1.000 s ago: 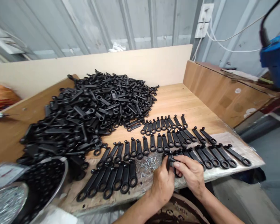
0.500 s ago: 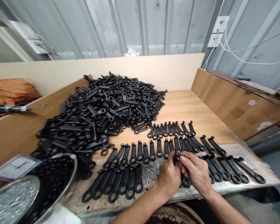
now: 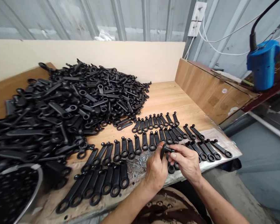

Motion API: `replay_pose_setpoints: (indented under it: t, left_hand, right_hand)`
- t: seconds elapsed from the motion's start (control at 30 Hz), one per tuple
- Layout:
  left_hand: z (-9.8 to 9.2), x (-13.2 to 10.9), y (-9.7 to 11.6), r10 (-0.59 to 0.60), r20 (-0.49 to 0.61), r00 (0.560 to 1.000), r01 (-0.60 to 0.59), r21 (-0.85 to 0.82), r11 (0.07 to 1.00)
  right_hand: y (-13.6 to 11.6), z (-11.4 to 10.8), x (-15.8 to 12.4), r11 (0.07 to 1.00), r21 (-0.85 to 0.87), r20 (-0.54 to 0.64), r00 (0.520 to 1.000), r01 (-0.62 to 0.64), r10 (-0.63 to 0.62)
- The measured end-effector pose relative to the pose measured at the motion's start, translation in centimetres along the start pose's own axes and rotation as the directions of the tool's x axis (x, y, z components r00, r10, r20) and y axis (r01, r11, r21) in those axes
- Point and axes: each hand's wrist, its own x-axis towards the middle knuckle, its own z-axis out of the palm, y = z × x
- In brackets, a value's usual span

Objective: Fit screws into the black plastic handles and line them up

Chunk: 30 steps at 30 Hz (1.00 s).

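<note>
Both hands meet over the front edge of a wooden bench [image 3: 177,102]. My left hand [image 3: 156,171] is closed round a black plastic lever part [image 3: 163,151], holding it upright. My right hand [image 3: 186,161] pinches the same part from the right, fingers curled. Just left of my left hand lies a small heap of tiny metal pins [image 3: 137,163]. Rows of the same black parts [image 3: 154,138] lie side by side on the bench around the hands.
A big heap of black parts [image 3: 67,102] fills the left and back of the bench. A metal bowl [image 3: 28,193] of black pieces sits at the lower left. A raised wooden side panel [image 3: 207,90] and a blue device [image 3: 263,63] stand at right.
The view swung left, then back right. Both hands stayed together on the black part, tilting it more upright and lifting it slightly.
</note>
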Motion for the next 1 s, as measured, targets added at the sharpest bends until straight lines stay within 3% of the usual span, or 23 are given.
replay_pose_setpoints:
  t: [0.07, 0.17, 0.23, 0.37, 0.5, 0.57, 0.7, 0.77, 0.83, 0.9, 1.0]
  left_hand:
    - [0.2, -0.2, 0.0, 0.042, -0.010, 0.999, -0.042, 0.051, 0.998]
    - [0.4, -0.7, 0.0, 0.049, -0.002, 0.999, -0.049, 0.086, 0.995]
    - [0.3, -1.1, 0.1, 0.017, 0.062, 0.998, -0.018, 0.009, 1.000]
    - [0.0, -1.6, 0.4, -0.078, 0.211, 0.974, 0.122, -0.204, 0.971]
    - [0.1, -1.0, 0.7, -0.124, 0.302, 0.945, 0.209, -0.268, 0.940]
    - [0.2, -0.4, 0.9, -0.077, 0.419, 0.905, 0.214, -0.291, 0.932]
    - [0.1, 0.7, 0.5, -0.028, 0.558, 0.829, 0.283, -0.376, 0.883]
    - [-0.3, 0.9, -0.1, -0.083, 0.559, 0.825, 0.357, -0.402, 0.843]
    - [-0.8, 0.7, -0.7, -0.137, 0.553, 0.822, 0.416, -0.417, 0.808]
    - [-1.4, 0.2, -1.2, -0.186, 0.539, 0.821, 0.451, -0.415, 0.790]
    - [-2.3, -0.9, -1.5, -0.236, 0.525, 0.818, 0.484, -0.405, 0.776]
  right_hand:
    - [0.0, 0.1, -0.4, 0.998, -0.050, -0.041, 0.998, 0.048, -0.050]
    - [0.0, 0.2, -0.7, 0.949, -0.244, -0.064, 0.973, 0.202, -0.224]
    - [0.1, 0.1, -0.8, 0.902, -0.329, -0.025, 0.953, 0.279, -0.304]
    - [0.1, 0.1, -0.5, 0.885, -0.348, 0.056, 0.949, 0.310, -0.310]
    - [-1.2, 0.0, 0.3, 0.685, -0.528, 0.201, 0.858, 0.502, -0.473]
    - [-2.5, -1.0, 1.3, 0.644, -0.559, 0.256, 0.848, 0.521, -0.464]
    - [-6.5, -6.7, 4.6, 0.631, -0.693, 0.160, 0.928, 0.348, -0.335]
    - [-8.6, -11.0, 7.0, 0.459, -0.859, 0.100, 0.952, 0.229, -0.290]
    - [-9.9, -15.2, 9.7, 0.154, -0.984, 0.057, 0.976, 0.091, -0.212]
    - [-10.2, -18.5, 12.2, 0.023, -1.000, 0.009, 0.985, 0.013, -0.173]
    - [-9.0, -20.8, 14.6, -0.058, -0.998, -0.018, 0.995, -0.023, -0.097]
